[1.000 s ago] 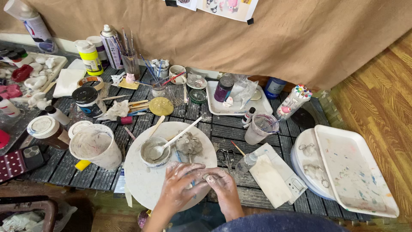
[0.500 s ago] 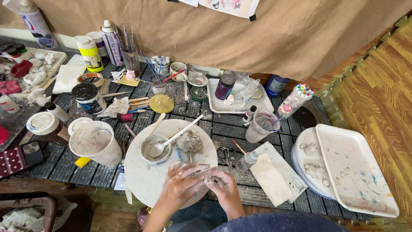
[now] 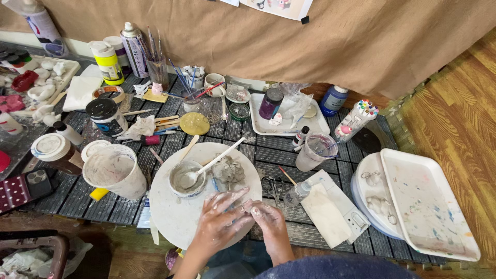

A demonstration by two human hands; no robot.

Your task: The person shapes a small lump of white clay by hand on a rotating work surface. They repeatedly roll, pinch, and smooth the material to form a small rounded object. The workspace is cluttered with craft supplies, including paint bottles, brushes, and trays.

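Both my hands are smeared with grey clay and rest together at the near edge of a round white board (image 3: 170, 212). My left hand (image 3: 219, 222) lies flat with fingers spread, pressing on something small I cannot make out. My right hand (image 3: 266, 217) is curled beside it, fingertips touching the left fingers. Behind my hands on the board sits a grey clay lump (image 3: 228, 170). A small bowl of grey slip (image 3: 187, 178) stands to its left with a white stick leaning in it.
A white bucket (image 3: 116, 170) stands left of the board. Scissors (image 3: 271, 186), a small spray bottle (image 3: 299, 192) and a white slab (image 3: 330, 209) lie to the right, then a white tray (image 3: 429, 201). Paint bottles, brush cups and jars crowd the back.
The hands stay together at the board's near edge, shifting only slightly as the left fingers spread over the spot. The camera has drifted a little.
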